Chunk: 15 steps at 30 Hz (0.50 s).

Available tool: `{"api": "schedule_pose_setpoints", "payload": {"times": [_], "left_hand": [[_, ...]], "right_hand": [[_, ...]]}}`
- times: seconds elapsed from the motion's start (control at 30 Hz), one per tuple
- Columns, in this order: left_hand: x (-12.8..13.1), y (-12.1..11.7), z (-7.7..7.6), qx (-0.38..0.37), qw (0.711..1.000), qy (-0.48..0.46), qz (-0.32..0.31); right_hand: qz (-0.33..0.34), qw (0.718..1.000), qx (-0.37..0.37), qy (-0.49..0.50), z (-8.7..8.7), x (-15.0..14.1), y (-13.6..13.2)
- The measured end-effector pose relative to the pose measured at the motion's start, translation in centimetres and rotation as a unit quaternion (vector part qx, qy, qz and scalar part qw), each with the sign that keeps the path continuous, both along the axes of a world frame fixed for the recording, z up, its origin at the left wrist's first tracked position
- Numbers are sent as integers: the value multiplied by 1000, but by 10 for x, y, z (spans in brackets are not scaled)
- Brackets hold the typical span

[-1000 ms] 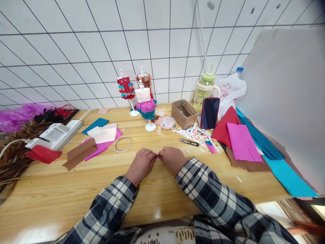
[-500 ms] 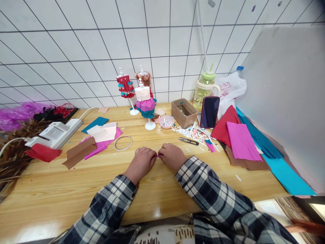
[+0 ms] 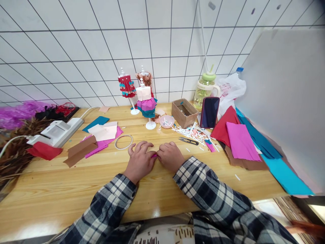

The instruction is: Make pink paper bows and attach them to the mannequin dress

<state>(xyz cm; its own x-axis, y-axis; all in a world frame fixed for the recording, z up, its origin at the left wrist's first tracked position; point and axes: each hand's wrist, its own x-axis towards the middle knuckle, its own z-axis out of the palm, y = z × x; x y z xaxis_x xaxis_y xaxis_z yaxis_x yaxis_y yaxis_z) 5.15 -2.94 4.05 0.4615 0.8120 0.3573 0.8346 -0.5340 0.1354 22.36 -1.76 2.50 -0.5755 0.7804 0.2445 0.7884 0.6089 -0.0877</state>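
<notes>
Fanned left hand (image 3: 140,160) and curled right hand (image 3: 171,157) pinch a small magenta scrap (image 3: 153,156), perhaps crinkled paper; glossy wooden tabletop (image 3: 162,195) beneath.

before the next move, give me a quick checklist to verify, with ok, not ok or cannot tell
1. Magenta piece gripped: ok, pinched between left hand and right hand.
2. Its whole shape visible: not ok, fingers cover most of it.
3. Its folds even: cannot tell, too small and hidden.
4. Snips uncovered: ok, lying beyond the right hand.
5. Scraps all in box: not ok, many lie loose in front.
6. Front dress form upright: ok.
</notes>
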Motion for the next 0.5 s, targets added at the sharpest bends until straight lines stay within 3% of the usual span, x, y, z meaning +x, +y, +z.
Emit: {"api": "schedule_pose_setpoints", "payload": {"times": [0.23, 0.5], "left_hand": [[-1, 1, 0, 4, 1000, 3, -6], [-1, 4, 0, -15, 1000, 2, -17]], "right_hand": [[9, 1000, 27, 11, -3, -1, -1], [-24, 998, -13, 63, 7, 2, -4]]}}
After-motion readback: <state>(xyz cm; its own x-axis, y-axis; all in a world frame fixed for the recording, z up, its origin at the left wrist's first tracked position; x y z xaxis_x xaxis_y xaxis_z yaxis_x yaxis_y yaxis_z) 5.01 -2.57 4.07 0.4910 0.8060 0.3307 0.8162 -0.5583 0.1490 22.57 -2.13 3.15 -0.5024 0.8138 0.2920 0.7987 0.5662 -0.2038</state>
